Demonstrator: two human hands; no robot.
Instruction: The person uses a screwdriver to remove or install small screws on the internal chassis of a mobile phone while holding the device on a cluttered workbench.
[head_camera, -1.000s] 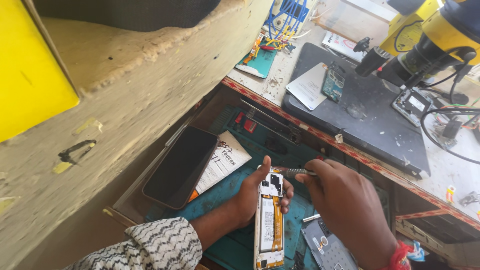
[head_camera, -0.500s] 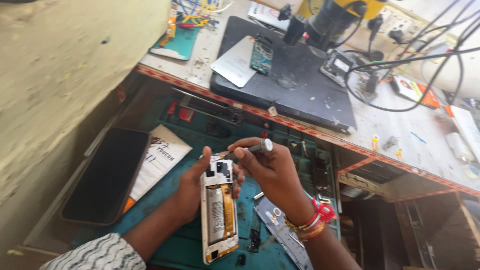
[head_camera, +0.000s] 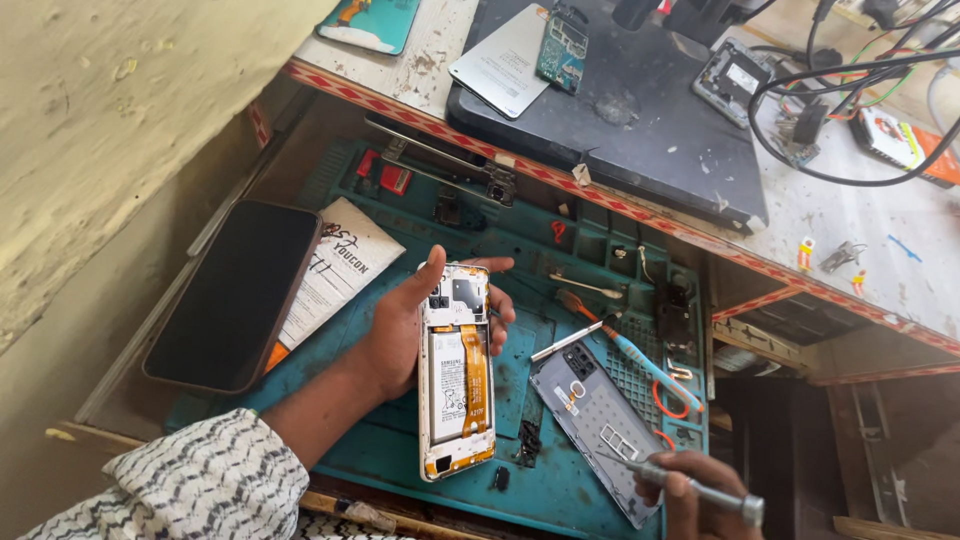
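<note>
Fingers of the left hand clamp an opened phone, back cover off, above the teal repair mat. Near right, the right hand grips a screwdriver, fingers wrapped round it, just beside the grey back cover lying on the mat.

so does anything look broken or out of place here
The phone in the left hand lies open, its battery and orange ribbon cable bare. Its grey back cover lies loose on the teal mat, by the right hand holding a screwdriver.
</note>
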